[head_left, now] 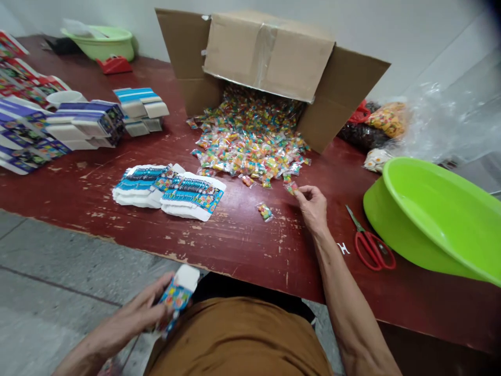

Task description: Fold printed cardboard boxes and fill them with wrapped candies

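Held low, off the table's front edge, a small blue printed carton [178,295] with a raised white flap is in my left hand [152,303], the fingers wrapped round it. Over the table, my right hand [313,206] pinches a small clear-wrapped candy packet [290,188] between thumb and fingers. A single candy packet [265,211] lies by itself to the left of that hand. Behind it, a heap of candy packets [250,141] spills out of a cardboard box [270,52] lying open towards me. Two rows of flat blue cartons [191,193] rest left of the lone packet.
Red-handled scissors [370,243] and a large green basin [415,219] are on the right. Stacks of purple cartons [82,122] and blue-topped cartons [141,107] stand at the left. Behind them are a red tape dispenser [114,65] and another green basin [107,44]. Plastic bags [434,120] lie back right.
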A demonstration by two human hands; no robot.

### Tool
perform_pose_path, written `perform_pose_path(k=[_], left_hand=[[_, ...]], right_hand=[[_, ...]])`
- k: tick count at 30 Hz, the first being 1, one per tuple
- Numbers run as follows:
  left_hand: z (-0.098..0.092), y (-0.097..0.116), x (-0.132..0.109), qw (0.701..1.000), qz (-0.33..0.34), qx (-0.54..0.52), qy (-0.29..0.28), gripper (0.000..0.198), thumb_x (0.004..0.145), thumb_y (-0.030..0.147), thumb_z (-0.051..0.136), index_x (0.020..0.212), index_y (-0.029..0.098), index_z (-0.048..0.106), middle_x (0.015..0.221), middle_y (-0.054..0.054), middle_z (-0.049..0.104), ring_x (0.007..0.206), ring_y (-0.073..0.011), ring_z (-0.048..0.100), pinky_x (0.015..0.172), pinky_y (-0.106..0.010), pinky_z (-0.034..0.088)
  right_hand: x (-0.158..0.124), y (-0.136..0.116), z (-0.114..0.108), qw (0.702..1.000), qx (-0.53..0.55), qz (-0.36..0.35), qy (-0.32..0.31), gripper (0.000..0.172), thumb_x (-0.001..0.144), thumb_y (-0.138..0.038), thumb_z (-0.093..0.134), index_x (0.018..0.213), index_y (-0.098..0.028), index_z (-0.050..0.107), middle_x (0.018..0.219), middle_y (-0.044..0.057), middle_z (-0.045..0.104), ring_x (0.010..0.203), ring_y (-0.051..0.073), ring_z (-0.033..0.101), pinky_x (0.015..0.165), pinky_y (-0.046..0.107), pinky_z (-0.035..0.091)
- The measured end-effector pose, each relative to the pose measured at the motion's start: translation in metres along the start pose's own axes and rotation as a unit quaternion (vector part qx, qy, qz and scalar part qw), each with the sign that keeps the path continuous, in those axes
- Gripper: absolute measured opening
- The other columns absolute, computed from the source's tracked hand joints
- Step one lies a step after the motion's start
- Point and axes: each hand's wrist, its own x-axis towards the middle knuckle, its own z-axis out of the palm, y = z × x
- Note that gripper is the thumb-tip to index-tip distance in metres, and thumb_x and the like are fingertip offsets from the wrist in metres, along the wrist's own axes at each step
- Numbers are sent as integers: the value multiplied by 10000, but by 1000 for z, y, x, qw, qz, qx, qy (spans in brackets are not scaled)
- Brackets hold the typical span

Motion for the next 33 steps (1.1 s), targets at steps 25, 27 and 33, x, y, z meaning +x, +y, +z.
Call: perform_pose_path(k=[25, 27, 33], left_hand=[[70, 45, 32, 990, 110, 89, -26, 475, 714, 200, 562, 1180, 245, 480, 811, 25, 632, 694, -178, 567, 613, -273, 456], [73, 45, 32, 992, 106, 55, -28, 463, 736, 215, 575, 1187, 245, 477, 791, 31, 636, 654, -165, 563, 601, -268, 455], [77, 46, 32, 978, 45, -197, -53, 490, 816, 539, 632, 1153, 212, 493, 724, -7, 676, 547, -172, 615, 524, -270, 492]], right_hand=[[-102, -98, 46, 804, -27, -377, -460, 185, 827, -40, 591, 867, -205, 665, 843, 34, 681, 771, 171, 602, 723, 300, 483], [-103, -96, 51, 847, 53, -311, -427, 169, 846, -73, 602, 956, -197, 632, 880, 31, 688, 761, 157, 623, 703, 289, 506], [-111, -96, 55, 860, 195, -185, -434, 397, 895, -92, 520, 1269, -217, 475, 1006, 40, 705, 827, 148, 691, 732, 305, 561]])
